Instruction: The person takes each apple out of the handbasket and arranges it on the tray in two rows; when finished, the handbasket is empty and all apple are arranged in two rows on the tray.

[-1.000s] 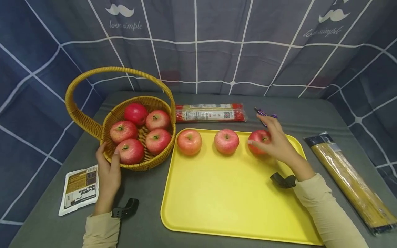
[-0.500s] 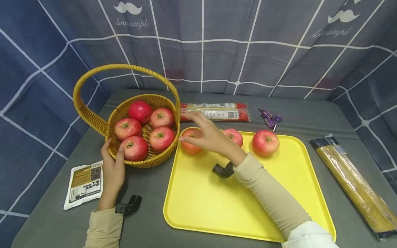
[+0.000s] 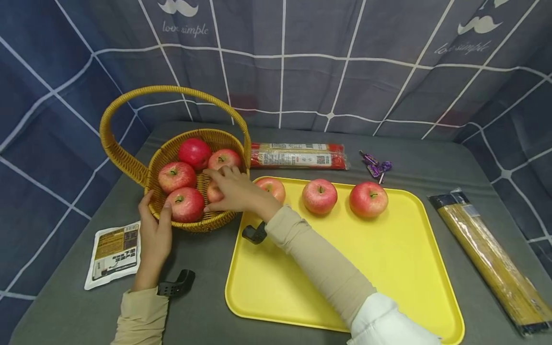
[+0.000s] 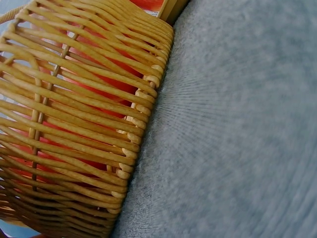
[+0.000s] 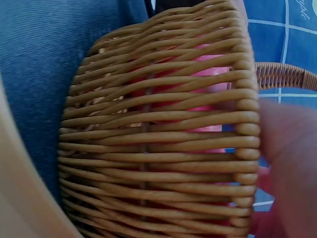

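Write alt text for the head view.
A person's right hand grips an apple inside a wicker basket holding other apples, while the left hand holds the basket. Beside it, three apples sit in a row along the far edge of a yellow tray. Packages lie around them.

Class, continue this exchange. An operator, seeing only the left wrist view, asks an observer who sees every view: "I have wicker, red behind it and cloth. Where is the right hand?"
Observer: The right hand is over an apple in the basket; whether it grips is hard to tell.
Operator: And the left?
Observer: The left hand holds the basket's rim, thumb on the inner side.
Operator: Any apples on the tray?
Observer: Yes, three apples, in a row along its far edge.
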`<state>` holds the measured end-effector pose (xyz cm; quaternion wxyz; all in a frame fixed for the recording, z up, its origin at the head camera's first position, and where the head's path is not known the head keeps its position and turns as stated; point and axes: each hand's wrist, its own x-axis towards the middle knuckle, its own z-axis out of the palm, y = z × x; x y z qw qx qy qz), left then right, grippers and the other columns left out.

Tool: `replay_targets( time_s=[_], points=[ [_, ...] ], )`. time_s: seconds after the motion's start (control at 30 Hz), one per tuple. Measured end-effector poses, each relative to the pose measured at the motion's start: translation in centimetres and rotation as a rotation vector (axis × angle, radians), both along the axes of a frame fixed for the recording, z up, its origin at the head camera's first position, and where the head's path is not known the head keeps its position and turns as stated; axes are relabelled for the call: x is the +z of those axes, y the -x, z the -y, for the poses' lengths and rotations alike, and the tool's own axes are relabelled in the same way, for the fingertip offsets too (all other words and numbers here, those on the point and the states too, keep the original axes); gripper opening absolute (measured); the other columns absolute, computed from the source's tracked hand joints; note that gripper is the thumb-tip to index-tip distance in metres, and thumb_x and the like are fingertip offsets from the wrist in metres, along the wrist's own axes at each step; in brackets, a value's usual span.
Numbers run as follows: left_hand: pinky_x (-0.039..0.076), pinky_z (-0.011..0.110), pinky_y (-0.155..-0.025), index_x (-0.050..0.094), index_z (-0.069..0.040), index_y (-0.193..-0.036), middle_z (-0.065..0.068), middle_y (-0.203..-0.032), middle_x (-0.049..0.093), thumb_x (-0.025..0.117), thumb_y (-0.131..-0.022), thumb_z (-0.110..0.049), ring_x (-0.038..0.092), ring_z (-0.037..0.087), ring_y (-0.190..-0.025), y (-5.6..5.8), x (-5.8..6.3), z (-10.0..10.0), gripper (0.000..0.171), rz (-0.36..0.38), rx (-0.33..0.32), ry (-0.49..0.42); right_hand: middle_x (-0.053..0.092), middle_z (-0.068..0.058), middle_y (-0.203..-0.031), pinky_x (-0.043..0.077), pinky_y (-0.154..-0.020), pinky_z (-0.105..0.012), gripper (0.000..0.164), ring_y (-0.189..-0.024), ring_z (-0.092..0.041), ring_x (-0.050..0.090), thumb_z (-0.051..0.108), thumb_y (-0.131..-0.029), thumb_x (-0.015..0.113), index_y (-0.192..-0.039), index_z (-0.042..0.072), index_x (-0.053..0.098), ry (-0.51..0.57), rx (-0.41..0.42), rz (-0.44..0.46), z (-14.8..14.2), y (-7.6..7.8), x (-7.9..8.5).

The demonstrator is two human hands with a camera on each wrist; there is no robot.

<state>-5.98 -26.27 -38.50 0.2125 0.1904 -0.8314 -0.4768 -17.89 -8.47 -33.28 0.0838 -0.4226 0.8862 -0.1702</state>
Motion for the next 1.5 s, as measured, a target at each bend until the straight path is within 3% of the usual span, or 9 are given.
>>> replay_targets(
  time_s=[0.17,0.3,0.5,0.7,0.9,1.07,1.23,1.4,1.5],
  points=[
    [0.019,0.052,-0.109,0.021,-0.017,-0.142,0.013,-0.147,0.026,0.04,-0.094,-0.034,0.026,0.032,-0.134,0.0,0.1,0.0,0.054,0.0,-0.001,-0.003,0.044,-0.008,-0.13,0.038,-0.096,-0.039,0.076,-0.12,-0.025,0.038,0.036,-0.076,0.069,-0.14,0.024,0.031,0.002,-0.002,-0.009,0.2,0.2,0.1],
    [0.018,0.051,-0.109,0.021,-0.016,-0.142,0.014,-0.147,0.026,0.041,-0.094,-0.033,0.026,0.032,-0.134,-0.1,0.2,-0.1,0.054,-0.005,-0.008,-0.006,0.045,-0.005,-0.132,0.034,-0.101,-0.036,0.071,-0.123,-0.022,0.036,0.032,-0.071,0.071,-0.135,0.022,0.041,0.17,-0.007,0.053,-0.5,0.4,-0.3],
    [0.019,0.051,-0.109,0.021,-0.018,-0.142,0.013,-0.147,0.026,0.04,-0.094,-0.034,0.027,0.031,-0.134,-0.2,0.2,-0.1,0.054,0.01,-0.001,-0.004,0.047,-0.002,-0.132,0.036,-0.098,-0.031,0.058,-0.122,-0.018,0.036,0.032,-0.071,0.07,-0.126,0.022,0.054,0.401,-0.008,0.134,-1.8,0.1,-0.3],
    [0.019,0.05,-0.109,0.022,-0.017,-0.142,0.013,-0.147,0.027,0.041,-0.094,-0.033,0.027,0.031,-0.134,-0.2,0.0,0.1,0.054,0.003,-0.005,0.004,0.048,0.0,-0.131,0.037,-0.096,-0.033,0.052,-0.122,-0.015,0.038,0.029,-0.07,0.073,-0.12,0.024,0.06,0.564,-0.009,0.117,-4.1,-0.8,1.5],
    [0.02,0.049,-0.108,0.023,-0.015,-0.141,0.014,-0.146,0.027,0.042,-0.094,-0.032,0.027,0.031,-0.133,-0.1,-0.1,0.1,0.054,-0.02,-0.014,0.001,0.05,0.001,-0.125,0.039,-0.094,-0.034,0.049,-0.119,-0.012,0.041,0.03,-0.069,0.076,-0.115,0.023,0.063,0.626,-0.029,0.055,-9.8,-1.4,3.5],
    [0.019,0.049,-0.109,0.023,-0.015,-0.141,0.014,-0.146,0.027,0.041,-0.094,-0.032,0.027,0.031,-0.134,-0.1,0.0,0.1,0.053,-0.014,-0.007,0.008,0.05,-0.001,-0.124,0.037,-0.093,-0.038,0.05,-0.118,-0.015,0.041,0.025,-0.066,0.08,-0.113,0.022,0.063,0.626,-0.162,-0.013,-16.7,-1.3,4.2],
    [0.019,0.049,-0.109,0.022,-0.016,-0.141,0.013,-0.147,0.027,0.04,-0.094,-0.033,0.026,0.029,-0.134,-0.3,0.0,0.1,0.054,0.01,-0.001,0.006,0.051,0.0,-0.121,0.037,-0.087,-0.026,0.051,-0.113,-0.006,0.04,0.015,-0.065,0.081,-0.113,0.021,0.064,0.588,-0.417,-0.083,-24.6,-1.6,3.9],
    [0.018,0.051,-0.109,0.021,-0.017,-0.142,0.013,-0.147,0.026,0.04,-0.094,-0.034,0.025,0.03,-0.134,-0.4,0.0,0.1,0.053,0.011,-0.012,-0.003,0.05,-0.003,-0.116,0.029,-0.08,-0.012,0.049,-0.106,0.007,0.035,0.013,-0.066,0.079,-0.113,0.014,0.063,0.515,-0.637,-0.143,-31.9,-2.0,1.9],
    [0.019,0.051,-0.108,0.022,-0.018,-0.141,0.014,-0.146,0.026,0.04,-0.094,-0.034,0.026,0.031,-0.134,-0.2,0.1,0.0,0.053,0.009,-0.017,0.002,0.048,-0.008,-0.116,0.028,-0.081,-0.023,0.047,-0.108,-0.005,0.036,0.017,-0.07,0.077,-0.113,0.008,0.061,0.446,-0.714,-0.136,-35.2,-2.2,-0.3]
  ],
)
